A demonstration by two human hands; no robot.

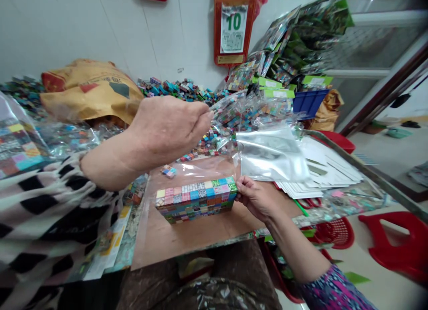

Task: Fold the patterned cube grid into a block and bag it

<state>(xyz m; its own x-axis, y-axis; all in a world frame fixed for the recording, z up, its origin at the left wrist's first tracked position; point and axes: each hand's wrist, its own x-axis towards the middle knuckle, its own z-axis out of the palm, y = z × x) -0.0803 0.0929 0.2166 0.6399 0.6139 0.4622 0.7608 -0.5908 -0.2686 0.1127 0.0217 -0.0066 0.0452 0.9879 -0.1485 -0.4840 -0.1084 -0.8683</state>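
Lying on the brown board (pixel 200 238), near the person, is a long block of tiny colored cubes (pixel 197 199). It looks like a brick made of many little squares: yellow, pink, blue, green and red. It sits inside a clear plastic bag (pixel 200 171).

The right hand (pixel 256 196) touches the right end of the block, with its fingers closed on the bag edge there. The left hand (pixel 167 127) is higher up and farther away, with its fingers pinched together on the top of the clear bag.

One small loose cube (pixel 169 170) lies on the board behind the block. To the right lies a stack of white cards (pixel 321 171). Farther off is a big heap of little cubes (pixel 180 89) and a yellow sack (pixel 90 91). On the far wall hangs a red calendar (pixel 234 29) with a green "10".
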